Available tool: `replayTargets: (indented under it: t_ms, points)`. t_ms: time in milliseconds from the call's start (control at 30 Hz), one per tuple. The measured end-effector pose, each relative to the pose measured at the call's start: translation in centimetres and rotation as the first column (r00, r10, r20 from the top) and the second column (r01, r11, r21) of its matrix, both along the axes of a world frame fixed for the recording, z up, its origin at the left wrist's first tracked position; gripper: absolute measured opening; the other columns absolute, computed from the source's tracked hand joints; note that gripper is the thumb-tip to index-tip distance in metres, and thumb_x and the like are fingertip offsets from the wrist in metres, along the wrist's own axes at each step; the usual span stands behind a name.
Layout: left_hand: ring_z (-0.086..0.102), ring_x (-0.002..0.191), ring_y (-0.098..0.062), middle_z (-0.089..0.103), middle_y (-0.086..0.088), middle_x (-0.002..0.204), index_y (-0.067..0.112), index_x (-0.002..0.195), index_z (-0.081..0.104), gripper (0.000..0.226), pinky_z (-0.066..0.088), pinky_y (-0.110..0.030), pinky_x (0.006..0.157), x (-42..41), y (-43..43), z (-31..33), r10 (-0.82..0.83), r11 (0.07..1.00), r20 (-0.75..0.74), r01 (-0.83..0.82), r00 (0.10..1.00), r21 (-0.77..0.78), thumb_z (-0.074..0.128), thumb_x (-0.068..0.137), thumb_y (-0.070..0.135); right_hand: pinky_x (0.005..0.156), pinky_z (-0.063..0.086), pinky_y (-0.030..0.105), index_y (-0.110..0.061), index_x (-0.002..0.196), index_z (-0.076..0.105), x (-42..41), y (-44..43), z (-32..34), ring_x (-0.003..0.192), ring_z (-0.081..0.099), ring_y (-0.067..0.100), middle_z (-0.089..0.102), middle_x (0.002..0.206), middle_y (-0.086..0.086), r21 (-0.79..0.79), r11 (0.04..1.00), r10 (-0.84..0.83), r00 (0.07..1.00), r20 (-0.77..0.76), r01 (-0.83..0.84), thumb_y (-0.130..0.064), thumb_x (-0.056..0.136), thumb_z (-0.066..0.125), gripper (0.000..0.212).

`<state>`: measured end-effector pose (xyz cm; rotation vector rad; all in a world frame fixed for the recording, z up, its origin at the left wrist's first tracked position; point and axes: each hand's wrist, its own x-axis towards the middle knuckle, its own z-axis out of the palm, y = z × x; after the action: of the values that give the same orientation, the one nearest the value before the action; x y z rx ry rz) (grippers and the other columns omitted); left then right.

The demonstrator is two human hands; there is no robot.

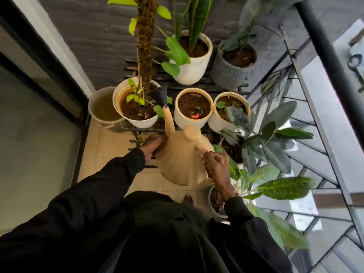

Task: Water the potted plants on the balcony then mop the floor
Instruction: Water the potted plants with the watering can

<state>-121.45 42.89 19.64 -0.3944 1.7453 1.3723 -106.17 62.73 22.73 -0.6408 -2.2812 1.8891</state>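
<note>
Watering can [183, 162] tilts, left hand [150, 146] bracing, right hand [216, 164] gripping handle [201, 147].

watering can [181, 162] | beige, ribbed | tilted, black-tipped spout over white moss-pole pot [140, 123] | soil dark

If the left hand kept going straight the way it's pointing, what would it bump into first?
The watering can: the left hand rests right against its side. If it slipped past the can, it would probably reach the black plant stand next, though depth is hard to judge here.
</note>
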Motion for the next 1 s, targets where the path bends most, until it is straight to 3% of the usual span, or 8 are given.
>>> replayTargets:
  t_ms: [167, 300, 433, 567, 667, 833, 933, 1000]
  points:
    - [0.042, 0.135, -0.023, 0.045, -0.001, 0.154, 0.024, 0.149, 0.049, 0.061, 0.03, -0.037, 0.104, -2.7, -0.5, 0.6, -0.174, 0.984, -0.02, 0.175, 0.984, 0.043, 0.062, 0.096, 0.051, 0.053, 0.033, 0.027, -0.027, 0.051, 0.063, 1.4, -3.5, 0.4, 0.04, 0.037, 0.008, 0.049, 0.045, -0.009, 0.025, 0.977, -0.213, 0.977, -0.027, 0.214, -0.049, 0.094, 0.062, 0.048]
    - [0.03, 0.148, -0.025, 0.034, -0.003, 0.162, 0.022, 0.155, 0.037, 0.073, 0.023, -0.043, 0.119, -3.5, -0.8, 0.9, -0.298, 0.953, -0.016, 0.299, 0.954, 0.044, 0.065, 0.094, 0.052, 0.052, 0.033, 0.023, -0.028, 0.051, 0.065, 3.4, -7.3, 1.0, 0.042, 0.038, 0.005, 0.05, 0.046, -0.007, -0.005, 0.93, -0.367, 0.928, -0.059, 0.368, -0.046, 0.095, 0.064, 0.048]
    - [0.031, 0.148, -0.024, 0.033, -0.003, 0.163, 0.021, 0.156, 0.036, 0.067, 0.022, -0.041, 0.12, -2.3, -0.3, 1.9, -0.413, 0.908, -0.027, 0.414, 0.91, 0.066, 0.06, 0.099, 0.047, 0.052, 0.03, 0.025, -0.03, 0.046, 0.059, 6.0, -10.5, 1.2, 0.043, 0.035, 0.006, 0.045, 0.044, -0.009, -0.006, 0.858, -0.514, 0.856, -0.055, 0.514, -0.031, 0.1, 0.065, 0.054]
    - [0.037, 0.141, -0.023, 0.039, -0.003, 0.158, 0.021, 0.153, 0.041, 0.063, 0.027, -0.038, 0.113, 0.2, 0.7, 2.3, -0.54, 0.838, -0.017, 0.539, 0.842, 0.082, 0.061, 0.098, 0.044, 0.052, 0.027, 0.032, -0.028, 0.047, 0.054, 9.8, -13.1, 1.6, 0.043, 0.031, 0.013, 0.042, 0.046, -0.009, -0.01, 0.755, -0.655, 0.752, -0.072, 0.656, -0.039, 0.096, 0.066, 0.052]
    - [0.044, 0.126, -0.019, 0.048, 0.001, 0.144, 0.02, 0.149, 0.047, 0.061, 0.032, -0.036, 0.103, 2.9, 1.7, 2.3, -0.648, 0.757, -0.015, 0.647, 0.761, 0.09, 0.063, 0.096, 0.044, 0.052, 0.023, 0.039, -0.025, 0.05, 0.05, 13.2, -14.9, 1.7, 0.047, 0.027, 0.015, 0.037, 0.049, 0.002, -0.005, 0.687, -0.725, 0.685, -0.066, 0.727, -0.042, 0.096, 0.066, 0.051]
    - [0.059, 0.117, -0.022, 0.068, -0.005, 0.126, 0.022, 0.132, 0.064, 0.052, 0.047, -0.039, 0.095, 8.1, 2.7, 1.7, -0.782, 0.618, 0.016, 0.772, 0.623, 0.149, 0.065, 0.09, 0.053, 0.049, 0.026, 0.02, -0.015, 0.056, 0.055, 18.7, -17.8, 2.2, 0.044, 0.031, 0.008, 0.041, 0.05, -0.008, 0.001, 0.597, -0.801, 0.597, -0.044, 0.802, -0.052, 0.091, 0.064, 0.052]
    - [0.062, 0.116, -0.025, 0.071, -0.006, 0.124, 0.026, 0.13, 0.067, 0.074, 0.049, -0.041, 0.094, 11.8, 2.8, 1.2, -0.828, 0.557, 0.027, 0.818, 0.559, 0.145, 0.074, 0.068, 0.066, 0.048, 0.028, 0.02, -0.019, 0.055, 0.057, 22.2, -20.2, 2.4, 0.044, 0.035, 0.008, 0.044, 0.049, -0.01, 0.026, 0.53, -0.846, 0.53, -0.056, 0.848, -0.049, 0.093, 0.064, 0.05]
    - [0.063, 0.114, -0.026, 0.072, -0.006, 0.121, 0.027, 0.131, 0.066, 0.067, 0.048, -0.039, 0.085, 15.1, 2.5, 1.4, -0.867, 0.497, 0.022, 0.858, 0.498, 0.132, 0.072, 0.075, 0.064, 0.048, 0.028, 0.024, -0.013, 0.055, 0.058, 25.1, -22.3, 2.2, 0.044, 0.035, 0.01, 0.044, 0.049, -0.009, 0.022, 0.461, -0.885, 0.462, -0.061, 0.887, -0.048, 0.095, 0.065, 0.053]
